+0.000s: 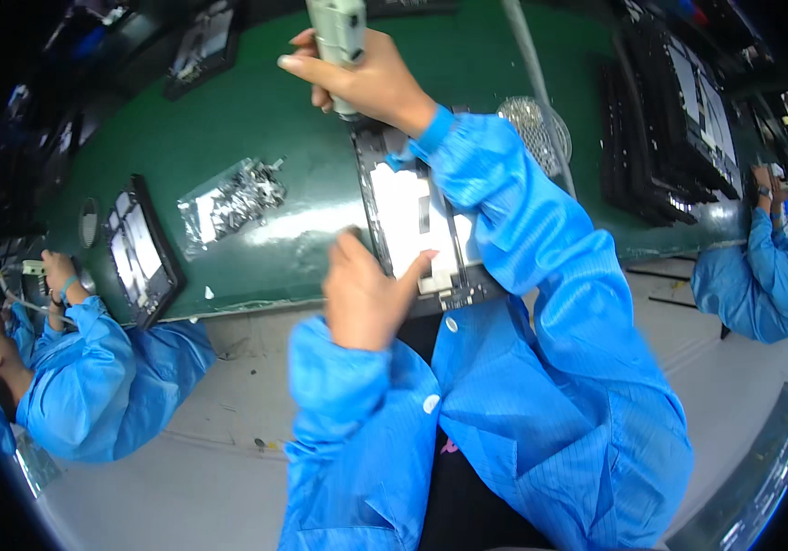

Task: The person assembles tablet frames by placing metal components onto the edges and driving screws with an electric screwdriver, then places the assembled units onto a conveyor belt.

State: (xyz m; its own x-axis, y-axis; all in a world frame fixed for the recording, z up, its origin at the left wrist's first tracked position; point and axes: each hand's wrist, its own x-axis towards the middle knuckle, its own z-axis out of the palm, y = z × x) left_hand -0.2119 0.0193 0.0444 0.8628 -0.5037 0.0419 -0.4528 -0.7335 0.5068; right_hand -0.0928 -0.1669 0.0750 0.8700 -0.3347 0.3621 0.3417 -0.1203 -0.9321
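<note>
My right hand (371,78) is raised at the top of the view, its fingers wrapped round a pale grey electric screwdriver (339,32). The tool's upper end runs out of the picture. Below it on the green bench lies a dark-framed device (380,216) with a bright white panel inside; my right sleeve covers part of its right side. My left hand (362,289), slightly blurred, is over the near left part of the device, thumb stretched out toward a pale strip at its near end. The left fingers are apart and nothing shows in them.
A clear bag (229,202) of small metal parts lies left of the device. Farther left stands another dark-framed unit (141,248). To the right are a round dish (536,133) of small parts, a grey pole (536,83) and stacked units (687,119). Co-workers in blue sit on both sides.
</note>
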